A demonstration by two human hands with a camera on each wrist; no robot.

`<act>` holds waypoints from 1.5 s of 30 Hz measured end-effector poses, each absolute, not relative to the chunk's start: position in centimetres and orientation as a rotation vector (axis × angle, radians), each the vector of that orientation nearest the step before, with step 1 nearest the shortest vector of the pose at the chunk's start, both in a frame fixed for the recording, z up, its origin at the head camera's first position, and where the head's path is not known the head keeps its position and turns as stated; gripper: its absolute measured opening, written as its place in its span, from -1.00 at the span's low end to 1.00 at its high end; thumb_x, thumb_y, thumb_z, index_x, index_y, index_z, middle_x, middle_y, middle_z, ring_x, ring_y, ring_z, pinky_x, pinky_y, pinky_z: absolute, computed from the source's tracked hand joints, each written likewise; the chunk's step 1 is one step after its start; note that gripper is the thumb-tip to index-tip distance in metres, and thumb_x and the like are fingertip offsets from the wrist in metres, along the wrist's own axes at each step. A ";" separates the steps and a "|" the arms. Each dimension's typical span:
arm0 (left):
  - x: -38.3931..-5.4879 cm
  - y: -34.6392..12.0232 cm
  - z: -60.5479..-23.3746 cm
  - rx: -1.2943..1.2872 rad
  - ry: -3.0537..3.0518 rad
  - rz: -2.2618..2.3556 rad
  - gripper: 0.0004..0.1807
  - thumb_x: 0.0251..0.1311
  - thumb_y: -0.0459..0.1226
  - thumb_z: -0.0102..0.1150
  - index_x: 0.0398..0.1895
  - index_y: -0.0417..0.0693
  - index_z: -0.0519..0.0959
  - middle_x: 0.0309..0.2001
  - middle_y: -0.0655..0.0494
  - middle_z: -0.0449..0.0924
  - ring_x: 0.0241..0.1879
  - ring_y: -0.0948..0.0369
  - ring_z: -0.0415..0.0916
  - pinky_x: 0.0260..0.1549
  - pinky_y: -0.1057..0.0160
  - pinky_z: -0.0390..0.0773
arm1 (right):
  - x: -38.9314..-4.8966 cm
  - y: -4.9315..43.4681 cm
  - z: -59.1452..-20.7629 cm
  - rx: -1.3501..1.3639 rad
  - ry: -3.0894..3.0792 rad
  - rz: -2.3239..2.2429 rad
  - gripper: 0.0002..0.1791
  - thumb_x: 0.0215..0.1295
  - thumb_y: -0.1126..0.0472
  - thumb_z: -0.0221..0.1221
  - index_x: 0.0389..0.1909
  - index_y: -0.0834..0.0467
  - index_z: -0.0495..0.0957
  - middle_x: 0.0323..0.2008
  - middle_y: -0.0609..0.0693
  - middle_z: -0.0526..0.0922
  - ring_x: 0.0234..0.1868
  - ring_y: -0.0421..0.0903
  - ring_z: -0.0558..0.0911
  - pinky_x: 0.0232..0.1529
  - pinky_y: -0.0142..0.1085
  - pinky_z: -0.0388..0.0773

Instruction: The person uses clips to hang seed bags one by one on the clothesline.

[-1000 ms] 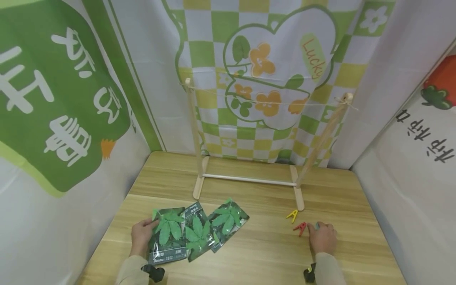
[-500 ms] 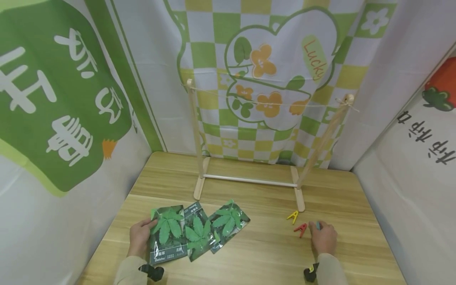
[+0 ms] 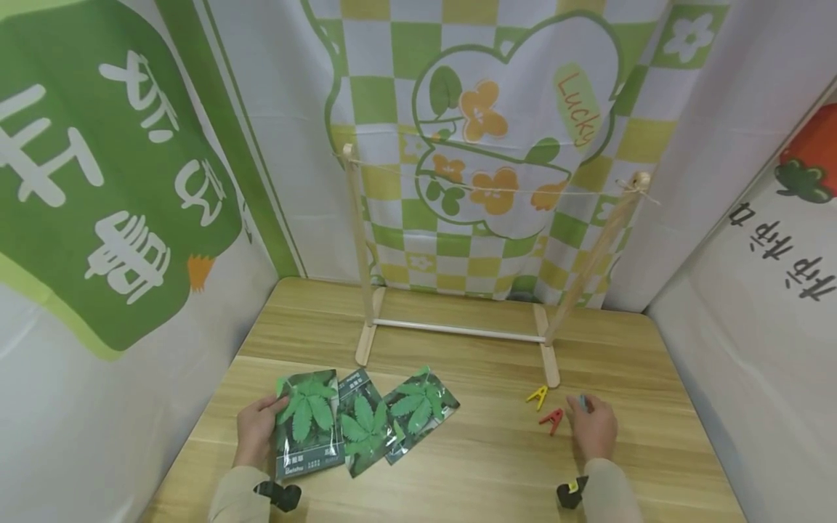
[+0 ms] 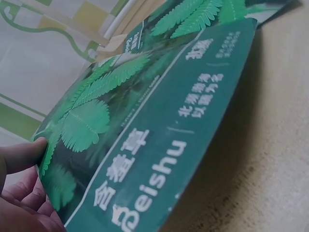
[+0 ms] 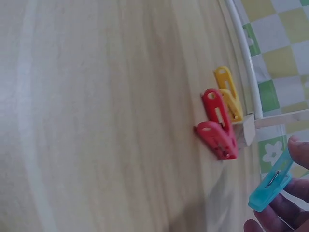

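Observation:
My left hand [image 3: 256, 428] pinches the left edge of a green seed packet [image 4: 145, 130] printed with fern-like leaves and "Beishu". In the left wrist view the packet's lower edge is raised off the table, with a shadow beneath it. Two similar packets lie to its right, a middle packet [image 3: 366, 428] and a right packet [image 3: 421, 410], overlapping like a fan. On the right, my right hand [image 3: 595, 428] holds a turquoise clothespin [image 5: 271, 186] between thumb and fingers. Just left of that hand lie a red clothespin [image 5: 217, 125] and a yellow clothespin [image 3: 538, 397].
Behind the packets stands a wooden frame [image 3: 361, 240] with a thin string [image 3: 484, 189] tied between its post tops and a white bar [image 3: 458, 331] low down. Printed curtains [image 3: 382, 98] enclose the wooden table [image 3: 484, 465] at the back and sides.
The left packet has been lifted slightly, its lower edge shifting up in the head view. My right hand has drawn the turquoise clothespin up and a little away from the red one.

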State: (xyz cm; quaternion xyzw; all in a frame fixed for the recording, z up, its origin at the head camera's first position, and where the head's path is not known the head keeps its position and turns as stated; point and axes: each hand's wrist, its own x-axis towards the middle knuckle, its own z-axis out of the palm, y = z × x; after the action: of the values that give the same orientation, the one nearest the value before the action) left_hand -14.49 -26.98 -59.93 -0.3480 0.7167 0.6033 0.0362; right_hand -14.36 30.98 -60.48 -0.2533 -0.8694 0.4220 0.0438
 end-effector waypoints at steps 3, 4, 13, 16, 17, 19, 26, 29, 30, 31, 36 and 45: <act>-14.7 -27.1 -60.0 -1.068 2.201 1.867 -0.39 0.29 -0.20 0.15 0.32 -0.34 0.30 0.39 -0.37 0.20 0.37 -0.22 0.19 0.36 -0.12 0.25 | -14.4 30.8 -59.8 -0.777 -2.637 1.334 -0.32 0.42 -0.12 0.06 0.28 0.36 0.35 0.17 0.36 0.40 0.20 0.28 0.39 0.19 0.19 0.38; -14.7 -27.1 -60.0 -1.067 2.205 1.871 -0.40 0.30 -0.20 0.15 0.31 -0.35 0.31 0.38 -0.37 0.21 0.36 -0.21 0.21 0.35 -0.11 0.27 | -14.4 30.7 -59.5 -0.779 -2.627 1.341 -0.34 0.42 -0.10 0.06 0.27 0.36 0.37 0.17 0.35 0.41 0.20 0.27 0.40 0.19 0.18 0.38; -15.0 -26.7 -58.9 -1.028 2.187 1.927 -0.39 0.27 -0.20 0.19 0.30 -0.36 0.32 0.34 -0.35 0.28 0.21 -0.05 0.35 0.20 0.05 0.46 | -15.1 30.0 -57.3 -0.722 -2.555 1.348 -0.37 0.42 -0.06 0.09 0.20 0.42 0.41 0.10 0.38 0.49 0.10 0.23 0.47 0.09 0.10 0.47; -15.1 -26.6 -58.6 -1.012 2.198 1.929 -0.41 0.27 -0.20 0.19 0.28 -0.37 0.35 0.32 -0.34 0.31 0.15 0.01 0.38 0.16 0.09 0.50 | -15.2 29.9 -57.0 -0.721 -2.551 1.333 -0.37 0.42 -0.07 0.09 0.20 0.41 0.42 0.10 0.35 0.50 0.09 0.19 0.48 0.04 0.01 0.49; -15.2 -26.6 -58.6 -1.002 2.203 1.932 -0.40 0.28 -0.20 0.19 0.28 -0.38 0.34 0.32 -0.35 0.31 0.15 0.01 0.39 0.17 0.09 0.50 | -15.2 29.9 -57.0 -0.721 -2.551 1.323 -0.37 0.42 -0.08 0.09 0.20 0.40 0.43 0.10 0.33 0.51 0.08 0.17 0.49 0.01 -0.04 0.50; -15.3 -26.5 -58.4 -0.992 2.200 1.934 -0.40 0.29 -0.19 0.18 0.28 -0.37 0.33 0.32 -0.34 0.30 0.17 -0.01 0.38 0.20 0.06 0.48 | -15.3 29.8 -56.8 -0.720 -2.541 1.318 -0.38 0.41 -0.08 0.10 0.19 0.38 0.45 0.07 0.31 0.53 0.05 0.14 0.51 -0.08 -0.17 0.51; -15.6 -26.3 -57.5 -0.949 2.214 1.920 -0.38 0.33 -0.15 0.13 0.33 -0.34 0.29 0.35 -0.34 0.27 0.30 -0.13 0.31 0.30 -0.02 0.38 | -15.6 29.8 -56.1 -0.704 -2.496 1.331 -0.38 0.38 -0.10 0.13 0.17 0.36 0.48 0.01 0.24 0.55 -0.05 -0.01 0.49 -0.25 -0.55 0.33; -15.7 -26.1 -57.1 -0.944 2.230 1.909 -0.39 0.33 -0.14 0.13 0.32 -0.34 0.31 0.32 -0.32 0.31 0.24 -0.08 0.38 0.20 0.09 0.48 | -15.7 29.7 -55.8 -0.681 -2.474 1.331 -0.44 0.37 -0.03 0.16 0.15 0.35 0.50 -0.02 0.23 0.57 -0.10 -0.08 0.48 -0.30 -0.66 0.30; -15.8 -26.1 -57.1 -0.945 2.238 1.904 -0.39 0.33 -0.14 0.14 0.31 -0.34 0.32 0.31 -0.31 0.33 0.20 -0.05 0.41 0.13 0.16 0.53 | -15.7 29.6 -55.6 -0.675 -2.468 1.331 -0.45 0.37 -0.01 0.18 0.15 0.35 0.50 -0.02 0.22 0.57 -0.11 -0.10 0.47 -0.32 -0.69 0.29; -15.8 -26.0 -57.0 -0.946 2.242 1.904 -0.39 0.33 -0.14 0.15 0.30 -0.35 0.32 0.30 -0.30 0.34 0.16 -0.01 0.43 0.05 0.24 0.56 | -15.8 29.6 -55.5 -0.668 -2.461 1.328 -0.47 0.36 0.01 0.19 0.14 0.35 0.51 -0.03 0.23 0.57 -0.13 -0.11 0.47 -0.34 -0.71 0.29; -16.0 -26.0 -56.7 -0.940 2.254 1.921 -0.39 0.31 -0.14 0.17 0.30 -0.35 0.33 0.29 -0.31 0.36 0.07 0.07 0.46 -0.28 0.54 0.53 | -15.8 29.3 -54.9 -0.653 -2.445 1.316 -0.49 0.34 0.05 0.22 0.13 0.36 0.52 -0.02 0.28 0.59 -0.12 -0.08 0.50 -0.37 -0.77 0.26; -16.4 -25.5 -55.6 -0.896 2.227 1.970 -0.35 0.32 -0.09 0.16 0.33 -0.32 0.32 0.31 -0.30 0.35 0.20 -0.05 0.44 0.03 0.30 0.58 | -16.2 29.2 -54.1 -0.631 -2.442 1.312 -0.52 0.33 0.12 0.23 0.14 0.36 0.51 -0.01 0.29 0.59 -0.07 0.02 0.52 -0.36 -0.76 0.25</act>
State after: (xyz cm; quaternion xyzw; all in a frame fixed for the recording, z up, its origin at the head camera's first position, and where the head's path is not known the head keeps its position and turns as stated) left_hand -16.37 -25.49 -55.62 -0.2884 0.7170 0.6343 0.0179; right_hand -16.20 29.16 -54.11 -0.2196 -0.8493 0.4564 0.1488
